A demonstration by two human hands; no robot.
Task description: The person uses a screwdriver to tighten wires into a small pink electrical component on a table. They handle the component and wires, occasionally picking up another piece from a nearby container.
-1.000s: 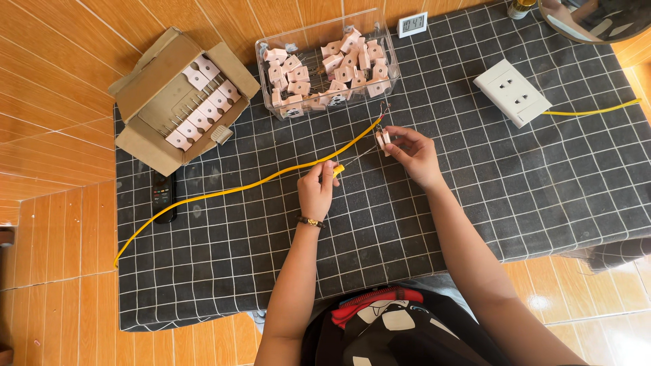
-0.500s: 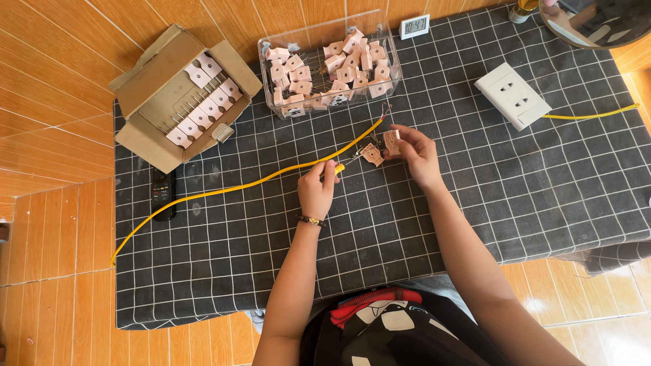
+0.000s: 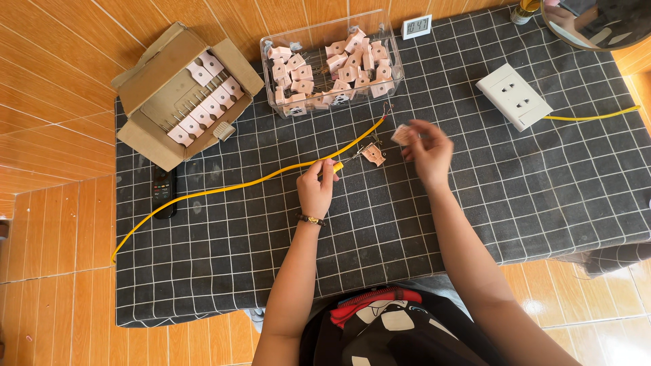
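Observation:
My left hand pinches a small yellow-handled tool next to a long yellow cable lying across a black grid-patterned cloth. My right hand holds a small pink plug half by the fingertips. Another pink plug half with metal prongs lies on the cloth between my hands, close to the cable's bare end.
A clear plastic tub full of pink plugs stands at the back. A cardboard box with rows of plugs sits at the left, a black remote-like device below it. A white socket block with its yellow cord lies at the right.
The plug that my right hand held has come apart: one half now lies on the cloth, and the right hand has moved right with the other half. The left hand stays by the cable.

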